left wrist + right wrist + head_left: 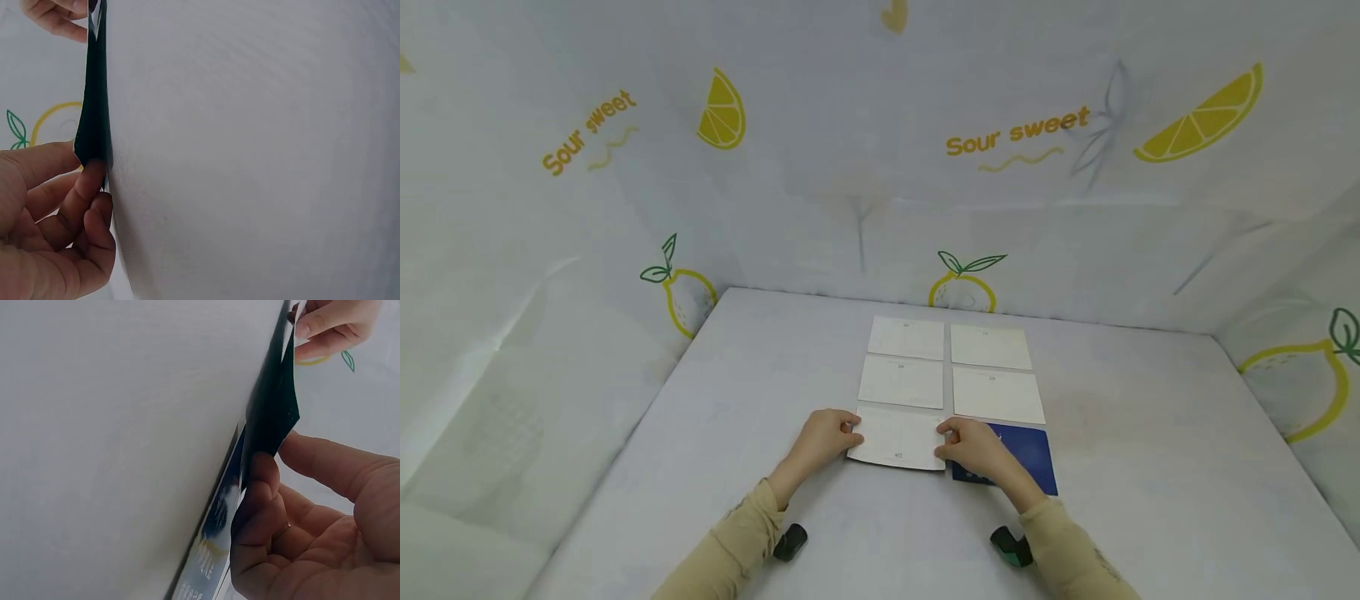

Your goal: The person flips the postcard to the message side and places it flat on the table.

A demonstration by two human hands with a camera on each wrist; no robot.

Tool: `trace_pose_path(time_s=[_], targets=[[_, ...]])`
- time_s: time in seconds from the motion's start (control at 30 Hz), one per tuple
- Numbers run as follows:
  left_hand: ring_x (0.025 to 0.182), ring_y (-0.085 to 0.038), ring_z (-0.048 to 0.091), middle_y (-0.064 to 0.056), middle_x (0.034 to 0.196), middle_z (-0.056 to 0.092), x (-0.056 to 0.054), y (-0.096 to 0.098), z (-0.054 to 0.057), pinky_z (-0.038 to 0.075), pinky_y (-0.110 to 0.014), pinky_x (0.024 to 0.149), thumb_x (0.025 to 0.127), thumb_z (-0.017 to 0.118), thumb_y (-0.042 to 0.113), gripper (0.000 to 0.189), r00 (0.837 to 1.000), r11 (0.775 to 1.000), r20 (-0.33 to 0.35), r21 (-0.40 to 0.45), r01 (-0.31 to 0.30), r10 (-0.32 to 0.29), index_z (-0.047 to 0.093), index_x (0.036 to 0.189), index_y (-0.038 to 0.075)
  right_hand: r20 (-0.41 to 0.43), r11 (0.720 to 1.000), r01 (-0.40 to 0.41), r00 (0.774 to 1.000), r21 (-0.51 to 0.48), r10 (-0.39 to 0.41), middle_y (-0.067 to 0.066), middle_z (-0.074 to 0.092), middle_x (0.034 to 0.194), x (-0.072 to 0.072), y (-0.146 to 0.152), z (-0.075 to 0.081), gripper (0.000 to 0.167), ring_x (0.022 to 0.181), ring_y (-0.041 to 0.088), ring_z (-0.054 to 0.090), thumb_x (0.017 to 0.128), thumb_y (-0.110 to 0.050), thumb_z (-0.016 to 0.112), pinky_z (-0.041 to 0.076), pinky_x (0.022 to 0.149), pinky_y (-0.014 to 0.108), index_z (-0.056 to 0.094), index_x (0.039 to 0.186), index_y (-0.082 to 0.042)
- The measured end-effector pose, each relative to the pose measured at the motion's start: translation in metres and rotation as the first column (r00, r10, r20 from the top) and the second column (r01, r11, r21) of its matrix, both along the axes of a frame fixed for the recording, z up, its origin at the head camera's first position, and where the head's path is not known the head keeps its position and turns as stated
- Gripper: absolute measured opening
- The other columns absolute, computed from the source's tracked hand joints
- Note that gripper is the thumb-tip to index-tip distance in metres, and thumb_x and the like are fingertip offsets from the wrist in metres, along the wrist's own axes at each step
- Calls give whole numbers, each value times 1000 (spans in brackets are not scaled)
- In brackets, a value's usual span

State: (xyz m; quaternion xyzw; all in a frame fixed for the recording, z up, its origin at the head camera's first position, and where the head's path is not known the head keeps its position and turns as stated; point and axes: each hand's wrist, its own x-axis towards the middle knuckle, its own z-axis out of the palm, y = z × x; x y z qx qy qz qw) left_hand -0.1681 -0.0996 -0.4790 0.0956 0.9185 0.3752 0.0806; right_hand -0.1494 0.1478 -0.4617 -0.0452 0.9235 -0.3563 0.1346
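Note:
Both hands grip one white-faced card (897,440) at the front left of a two-column layout of cards. My left hand (820,438) pinches its left edge; my right hand (976,450) pinches its right edge. Its dark underside shows in the left wrist view, where the card (94,100) stands a little off the table, and likewise in the right wrist view on the card (275,406). A blue card (1036,457) lies face up at the front right, partly hidden under my right hand and wrist. Its glossy printed face (215,525) appears in the right wrist view.
Behind lie several white cards, among them one at far left (907,338), one at far right (991,347), one at middle left (901,382) and one at middle right (998,395). The white table (1150,433) meets a lemon-printed cloth wall (850,167).

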Motion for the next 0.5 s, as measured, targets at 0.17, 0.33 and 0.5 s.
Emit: trace_pose_path(time_s=[0.17,0.33,0.5], targets=[[53,-6,40,2,61,55,-1,4,-1,34,-17,49,78,71,11,29,998,995,-52,-100,30,-35,69,103,-4,-5,999,-8,1000,51,8,2,58,72,0,-5,0,33,54,13,47,78,-10,70,38,49,25,62,109,2],[73,-19,64,-12,87,72,0,9,3,51,-30,66,77,71,12,29,994,981,-96,-194,32,-51,69,102,-2,-53,991,-31,998,129,38,3,59,69,0,-10,-1,36,55,12,48,78,-8,70,38,49,24,59,110,4],[66,-17,60,-13,84,71,2,9,4,51,-31,63,76,73,14,27,988,969,-136,-244,32,-67,69,100,0,-60,989,-38,997,145,47,2,55,65,-1,-11,-3,36,54,12,45,77,-7,71,35,49,23,59,110,3]])
